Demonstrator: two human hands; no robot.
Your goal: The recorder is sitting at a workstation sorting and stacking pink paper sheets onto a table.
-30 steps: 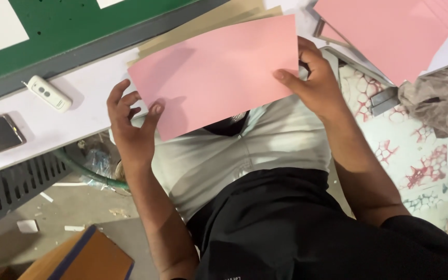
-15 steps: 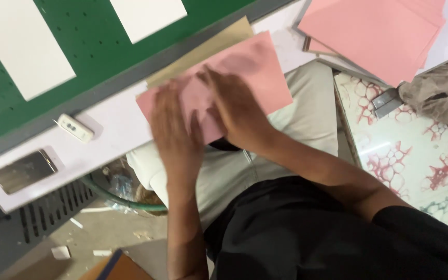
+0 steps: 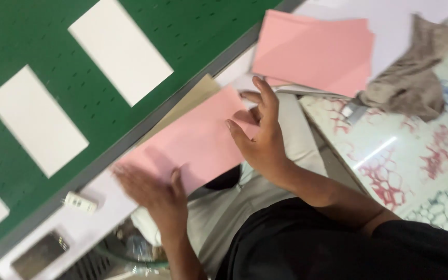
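Left hand point(image 3: 154, 194): flat, fingers spread, pressing the near-left end of the pink sheet point(image 3: 193, 142) (blurred).
Right hand point(image 3: 263, 140): open, fingertips on the sheet's right end.
Pink sheet: on my lap at the desk point(image 3: 99, 218) edge, long axis running left-near to right-far between both hands.
Beyond: pink stack point(image 3: 317, 49), far right.
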